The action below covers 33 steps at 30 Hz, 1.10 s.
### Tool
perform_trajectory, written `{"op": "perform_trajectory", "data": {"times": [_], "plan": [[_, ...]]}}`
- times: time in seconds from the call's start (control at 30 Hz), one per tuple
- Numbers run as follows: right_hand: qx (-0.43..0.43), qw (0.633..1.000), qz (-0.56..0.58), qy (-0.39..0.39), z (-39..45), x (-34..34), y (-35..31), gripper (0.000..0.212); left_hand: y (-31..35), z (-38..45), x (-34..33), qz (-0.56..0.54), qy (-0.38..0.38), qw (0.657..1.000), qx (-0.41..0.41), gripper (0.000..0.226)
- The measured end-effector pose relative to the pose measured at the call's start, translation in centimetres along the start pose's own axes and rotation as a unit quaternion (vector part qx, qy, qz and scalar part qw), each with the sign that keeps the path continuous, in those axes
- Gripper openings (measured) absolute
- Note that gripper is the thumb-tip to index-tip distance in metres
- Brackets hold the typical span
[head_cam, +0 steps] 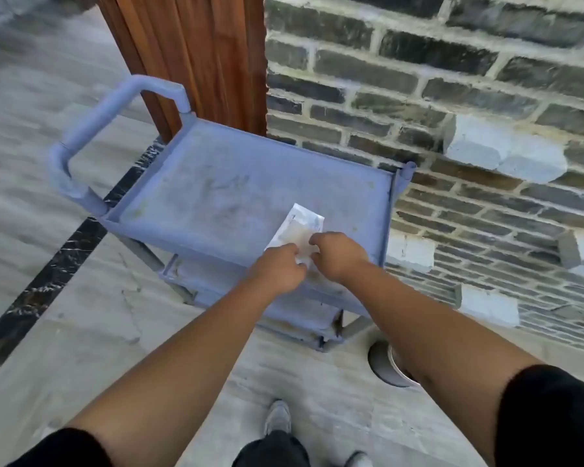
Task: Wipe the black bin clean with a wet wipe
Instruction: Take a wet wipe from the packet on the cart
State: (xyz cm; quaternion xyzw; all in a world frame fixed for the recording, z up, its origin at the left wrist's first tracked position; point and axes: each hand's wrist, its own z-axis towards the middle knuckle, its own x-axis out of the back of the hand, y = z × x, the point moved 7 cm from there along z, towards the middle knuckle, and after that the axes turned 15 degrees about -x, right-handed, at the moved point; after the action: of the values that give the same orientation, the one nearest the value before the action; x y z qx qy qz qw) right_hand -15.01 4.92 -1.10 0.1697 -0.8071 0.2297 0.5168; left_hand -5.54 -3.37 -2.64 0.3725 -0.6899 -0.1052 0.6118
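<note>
A white wet wipe packet [300,227] is held above the near right part of a grey-blue cart's top tray [216,183]. My left hand [280,266] pinches the packet's near end from the left. My right hand [338,256] pinches the same end from the right, fingers almost touching the left hand. A round dark bin [383,367] with a pale inner rim stands on the floor under my right forearm, which hides most of it.
The cart has a looped handle [91,129] at its left and a lower shelf [284,308]. A brick wall [469,112] runs along the right, a wooden post [199,55] stands behind the cart. My shoes [277,416] are on the tiled floor.
</note>
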Motion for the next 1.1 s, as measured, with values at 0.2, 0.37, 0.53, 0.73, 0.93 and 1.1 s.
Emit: {"op": "perform_trajectory", "data": {"times": [0.2, 0.37, 0.53, 0.73, 0.93, 1.1], "plan": [[-0.037, 0.998, -0.05, -0.006, 5.6, -1.1, -0.7, 0.033, -1.6, 3.3, -1.7, -0.061, 0.002, 0.997, 0.049, 0.049], [-0.053, 0.998, -0.037, 0.008, 7.8, -2.7, 0.1, 0.023, -3.2, 4.1, -1.7, -0.213, 0.122, 0.956, 0.159, 0.049], [-0.107, 0.99, 0.084, -0.025, 8.0, -3.1, 1.0, 0.008, -4.2, 4.3, -1.9, -0.372, 0.178, 0.875, 0.255, 0.04], [-0.061, 0.937, 0.341, -0.045, 5.7, -0.4, 1.4, 0.014, -2.4, 4.5, -0.3, -0.4, 0.152, 0.885, 0.185, 0.021], [-0.088, 0.776, 0.609, -0.135, 0.4, 1.8, 4.6, 0.013, 3.1, 3.3, 0.7, -0.455, 0.106, 0.881, 0.073, 0.006], [-0.104, 0.788, 0.605, -0.051, -4.5, 3.5, 10.1, 0.012, 9.1, 2.6, -0.6, -0.41, 0.075, 0.909, -0.027, 0.03]]}}
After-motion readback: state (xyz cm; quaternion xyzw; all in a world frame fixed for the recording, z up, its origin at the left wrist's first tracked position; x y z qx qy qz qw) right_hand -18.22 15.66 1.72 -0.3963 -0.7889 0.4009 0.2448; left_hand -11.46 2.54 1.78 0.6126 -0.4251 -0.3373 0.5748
